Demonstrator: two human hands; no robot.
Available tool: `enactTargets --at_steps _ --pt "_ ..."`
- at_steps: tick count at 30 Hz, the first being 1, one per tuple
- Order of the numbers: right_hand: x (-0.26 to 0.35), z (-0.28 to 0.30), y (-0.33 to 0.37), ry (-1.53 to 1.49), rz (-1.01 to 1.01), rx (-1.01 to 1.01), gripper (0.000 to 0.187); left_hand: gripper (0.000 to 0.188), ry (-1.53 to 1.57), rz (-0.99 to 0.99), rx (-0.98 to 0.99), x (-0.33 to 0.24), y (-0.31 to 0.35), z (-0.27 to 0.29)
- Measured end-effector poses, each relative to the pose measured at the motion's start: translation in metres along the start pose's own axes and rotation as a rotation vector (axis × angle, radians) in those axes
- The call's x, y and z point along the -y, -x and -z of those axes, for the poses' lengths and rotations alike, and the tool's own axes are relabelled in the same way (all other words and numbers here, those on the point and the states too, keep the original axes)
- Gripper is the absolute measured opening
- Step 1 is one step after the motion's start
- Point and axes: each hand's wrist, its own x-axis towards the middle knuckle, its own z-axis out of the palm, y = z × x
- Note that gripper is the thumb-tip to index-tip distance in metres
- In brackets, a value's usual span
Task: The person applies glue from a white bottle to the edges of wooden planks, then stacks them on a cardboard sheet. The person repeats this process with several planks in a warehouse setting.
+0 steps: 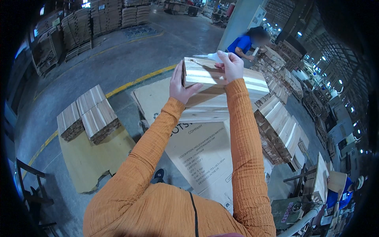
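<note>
My left hand grips the left end of a striped light-and-dark wooden board, its thumb lying along the near edge and its fingers round the end. In my right hand is a small white squeeze bottle with a thin nozzle pointing left, held above the board's far edge. A small dark mark shows on the board near its far left corner. More wooden boards lie stacked beneath and to the right. Under them is a printed cardboard sheet.
Stacked wood pieces rest on a brown sheet at left. More stacks stand close on the right. A person in blue works at far right beside a pillar. A dark stool is at lower left.
</note>
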Motion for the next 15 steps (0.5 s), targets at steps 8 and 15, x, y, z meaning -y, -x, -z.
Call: enactTargets --at_steps 8,15 --pt "-0.007 0.011 -0.008 -0.252 -0.006 -0.053 0.023 0.092 -0.022 0.023 0.009 -0.002 -0.001 -0.002" --pt "-0.003 0.024 -0.003 -0.424 -0.014 -0.051 0.026 0.091 -0.022 -0.016 -0.001 -0.013 0.001 -0.004"
